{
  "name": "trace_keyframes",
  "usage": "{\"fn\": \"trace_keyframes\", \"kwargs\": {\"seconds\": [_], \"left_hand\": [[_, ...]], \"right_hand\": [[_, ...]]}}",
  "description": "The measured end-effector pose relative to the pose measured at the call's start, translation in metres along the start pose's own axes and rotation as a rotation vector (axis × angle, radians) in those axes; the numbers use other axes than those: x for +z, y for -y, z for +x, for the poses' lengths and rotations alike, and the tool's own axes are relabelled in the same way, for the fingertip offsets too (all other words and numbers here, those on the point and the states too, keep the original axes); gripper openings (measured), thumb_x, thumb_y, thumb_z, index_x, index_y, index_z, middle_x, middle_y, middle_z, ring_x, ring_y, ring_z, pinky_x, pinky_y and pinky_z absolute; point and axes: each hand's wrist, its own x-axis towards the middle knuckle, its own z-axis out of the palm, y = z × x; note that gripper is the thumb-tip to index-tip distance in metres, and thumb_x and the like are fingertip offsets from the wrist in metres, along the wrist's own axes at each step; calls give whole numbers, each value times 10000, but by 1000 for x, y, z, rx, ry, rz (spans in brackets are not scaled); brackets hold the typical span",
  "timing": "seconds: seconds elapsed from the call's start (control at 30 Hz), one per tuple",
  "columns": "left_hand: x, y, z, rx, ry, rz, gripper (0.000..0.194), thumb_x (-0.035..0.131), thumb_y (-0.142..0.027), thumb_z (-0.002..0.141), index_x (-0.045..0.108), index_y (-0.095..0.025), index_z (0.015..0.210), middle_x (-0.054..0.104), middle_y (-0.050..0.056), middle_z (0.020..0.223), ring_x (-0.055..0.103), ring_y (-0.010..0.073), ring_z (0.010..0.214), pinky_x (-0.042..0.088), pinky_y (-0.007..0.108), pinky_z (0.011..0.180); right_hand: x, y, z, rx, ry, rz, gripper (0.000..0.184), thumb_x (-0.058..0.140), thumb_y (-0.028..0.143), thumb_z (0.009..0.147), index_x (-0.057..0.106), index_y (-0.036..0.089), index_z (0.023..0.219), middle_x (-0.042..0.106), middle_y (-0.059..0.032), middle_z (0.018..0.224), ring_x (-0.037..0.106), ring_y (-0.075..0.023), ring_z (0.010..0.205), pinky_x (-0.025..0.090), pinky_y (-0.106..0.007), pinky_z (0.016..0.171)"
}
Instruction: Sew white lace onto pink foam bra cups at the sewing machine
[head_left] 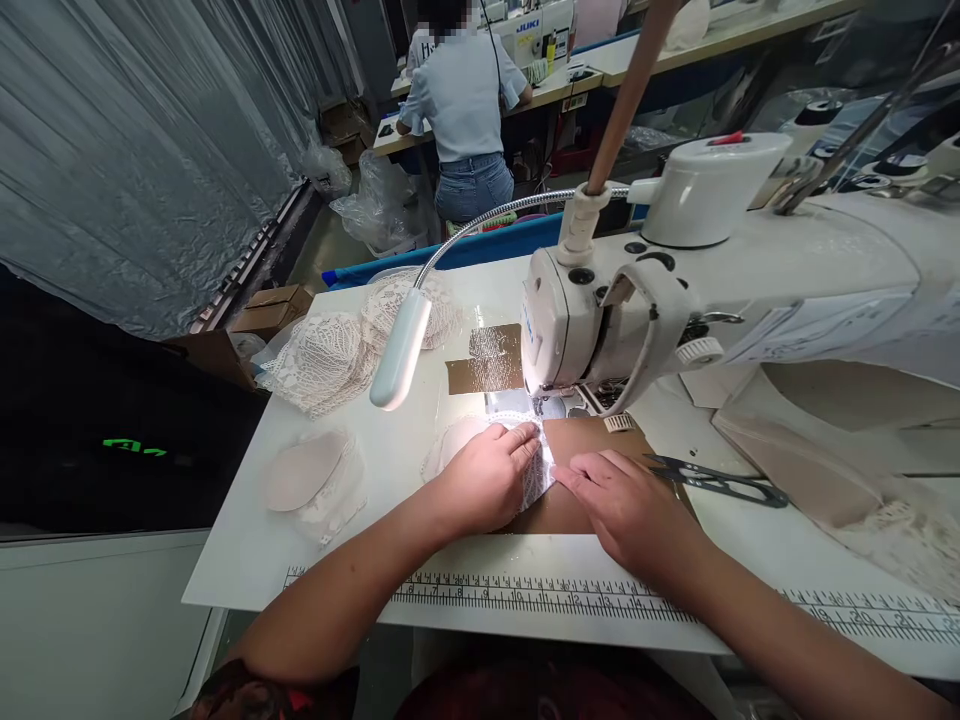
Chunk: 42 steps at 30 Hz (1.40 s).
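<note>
A white lace bra cup piece lies under the presser-foot area of a white sewing machine, lit by the lamp. My left hand rests on it with fingers together, pressing it down near the needle. The needle itself is hard to make out. At the lace's right edge, my right hand is closed, with thumb and index finger on the fabric. Brown sheet covers the machine bed under both hands. A pair of black thread snips lies just right of my right hand.
Stacks of lace cups lie at the table's back left, with a beige cup piece nearer. A gooseneck lamp arches over the table. Beige fabric is piled right. A ruler strip runs along the front edge. A person sits ahead.
</note>
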Motion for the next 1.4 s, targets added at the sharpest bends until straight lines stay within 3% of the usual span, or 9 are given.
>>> {"fn": "trace_keyframes", "kwargs": {"seconds": [0.4, 0.83, 1.1, 1.23, 1.4], "left_hand": [[-5, 10, 3, 34, 55, -33, 549, 474, -99, 766, 493, -37, 1311, 467, 169, 1401, 577, 248, 991, 509, 385, 868], [-5, 36, 19, 94, -2, 75, 479, 462, -101, 804, 547, -68, 1274, 530, 125, 1360, 573, 218, 907, 510, 368, 825], [-2, 48, 25, 121, -90, 91, 375, 451, -142, 887, 569, -92, 1240, 594, 146, 1256, 565, 224, 943, 513, 372, 809], [-2, 46, 21, 181, -112, 34, 331, 397, -172, 943, 600, -124, 1200, 611, 131, 1225, 575, 212, 983, 515, 371, 844], [1, 51, 19, 220, -85, 5, 355, 419, -119, 911, 605, -134, 1214, 601, 85, 1271, 568, 206, 988, 505, 350, 866]], "right_hand": [[5, -8, 2, -24, 22, 6, 386, 393, -4, 782, 647, 133, 1038, 566, -64, 792, 433, -193, 726, 348, -306, 631], [1, -20, 29, 37, 130, 11, 305, 407, 86, 837, 672, 176, 959, 550, -41, 738, 457, -170, 688, 294, -295, 603], [-4, -18, 38, 57, 59, -59, 386, 429, 38, 740, 674, 159, 1013, 624, -58, 842, 435, -144, 621, 279, -277, 547], [-9, -15, 39, 60, 47, -75, 390, 430, 47, 762, 666, 157, 1052, 613, -58, 815, 455, -151, 640, 295, -277, 548], [-8, -18, 41, 80, 71, -63, 411, 423, 61, 790, 655, 167, 1112, 617, -54, 805, 485, -157, 653, 324, -285, 568]]}}
